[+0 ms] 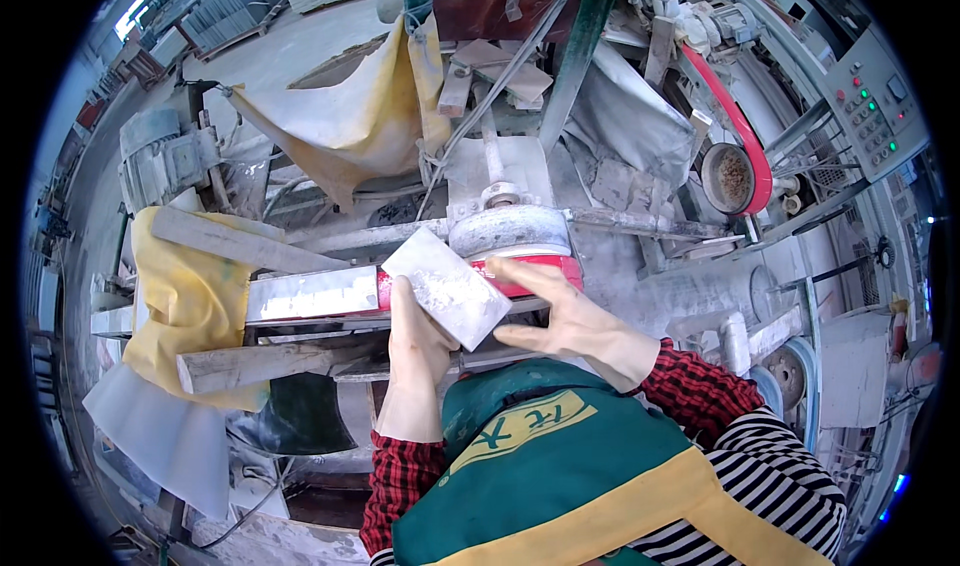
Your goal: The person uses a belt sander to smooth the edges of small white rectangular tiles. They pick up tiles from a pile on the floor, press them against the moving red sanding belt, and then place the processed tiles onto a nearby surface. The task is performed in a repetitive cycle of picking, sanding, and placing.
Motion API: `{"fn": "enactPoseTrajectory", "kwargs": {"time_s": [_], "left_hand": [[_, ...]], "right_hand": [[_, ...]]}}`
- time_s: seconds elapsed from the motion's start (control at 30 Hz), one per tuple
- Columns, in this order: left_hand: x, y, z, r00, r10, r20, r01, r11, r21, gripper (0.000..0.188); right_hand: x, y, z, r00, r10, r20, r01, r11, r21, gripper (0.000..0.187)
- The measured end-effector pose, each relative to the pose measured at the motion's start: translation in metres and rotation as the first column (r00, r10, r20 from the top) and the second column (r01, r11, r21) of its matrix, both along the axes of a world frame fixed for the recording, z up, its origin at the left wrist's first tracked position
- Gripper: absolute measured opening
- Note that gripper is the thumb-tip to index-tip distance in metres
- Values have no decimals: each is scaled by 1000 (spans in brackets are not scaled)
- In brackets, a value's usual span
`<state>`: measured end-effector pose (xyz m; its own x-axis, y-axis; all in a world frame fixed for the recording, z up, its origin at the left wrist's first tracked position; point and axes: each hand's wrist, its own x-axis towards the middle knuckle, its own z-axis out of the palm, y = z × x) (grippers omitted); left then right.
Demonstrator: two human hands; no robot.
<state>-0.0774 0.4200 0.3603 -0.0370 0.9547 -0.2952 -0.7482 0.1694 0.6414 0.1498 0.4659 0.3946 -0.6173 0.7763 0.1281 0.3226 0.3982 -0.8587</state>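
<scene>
A pale, dusty rectangular stone piece (447, 291) is tilted in front of me, above the red belt of a belt grinder (545, 274). My left hand (415, 366) is closed on its lower left edge, the thumb along the side and the other fingers mostly hidden behind it. My right hand (580, 324) is at the piece's right edge with thumb and fingers spread. Its fingertips are very close to the stone; whether they touch it I cannot tell. Just behind the piece sits the grinder's dust-covered wheel (508, 231).
A yellow cloth (190, 301) and wooden bars (245, 366) lie to the left. Beyond the grinder hangs a yellowish-white sheet (345, 116). Another red belt (735, 116) runs at the far right, near a control panel (875, 106) with lit buttons. A dusty motor (165, 156) stands far left.
</scene>
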Motion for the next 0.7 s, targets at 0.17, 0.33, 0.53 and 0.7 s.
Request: {"fn": "enactPoseTrajectory", "kwargs": {"time_s": [0.17,0.33,0.53,0.7], "left_hand": [[-3,4,15,985,-165,-52,167,985,32,109],[-1,0,10,936,-349,-36,349,916,200,121],[3,-8,2,916,-392,89,373,912,170,132],[4,-13,8,927,-372,49,365,925,108,132]], "right_hand": [[-22,27,17,998,-6,70,-13,962,272,94],[-50,49,40,960,168,223,-265,804,532,89],[-69,70,11,970,218,105,-241,843,480,73],[-81,66,9,950,80,302,-135,977,167,58]]}}
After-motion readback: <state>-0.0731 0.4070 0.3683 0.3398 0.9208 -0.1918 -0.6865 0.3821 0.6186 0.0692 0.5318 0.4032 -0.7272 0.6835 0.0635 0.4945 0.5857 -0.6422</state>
